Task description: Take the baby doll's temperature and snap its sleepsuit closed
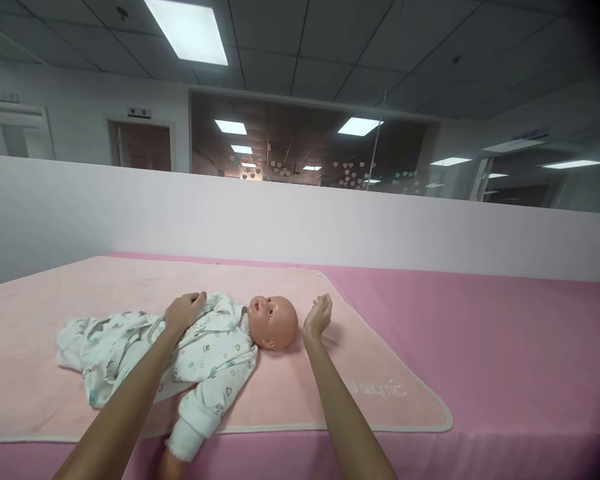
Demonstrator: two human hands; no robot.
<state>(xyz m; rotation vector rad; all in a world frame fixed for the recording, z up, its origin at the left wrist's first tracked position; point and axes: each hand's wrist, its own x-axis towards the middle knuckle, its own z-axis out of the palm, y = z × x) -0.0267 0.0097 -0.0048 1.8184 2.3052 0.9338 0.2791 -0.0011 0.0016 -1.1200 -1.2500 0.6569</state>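
Note:
A baby doll [275, 323] lies on its back, its bald head to the right and its mouth parted. It wears a white outfit [210, 353] with small coloured prints, and one sleeved arm hangs over the near edge. My left hand [185, 311] rests on the front of the outfit at the doll's middle; its fingertips are partly hidden from me. Just right of the doll's head, my right hand [319, 317] is held with loosely bent fingers and nothing in it, a small gap away from the head.
Under the doll is a peach mat [280, 407] with a pale border and faint lettering. It lies on a pink sheet [505, 347]. A low white wall [290, 220] runs behind. Farther off are a wide window [305, 147] and a doorway [143, 145].

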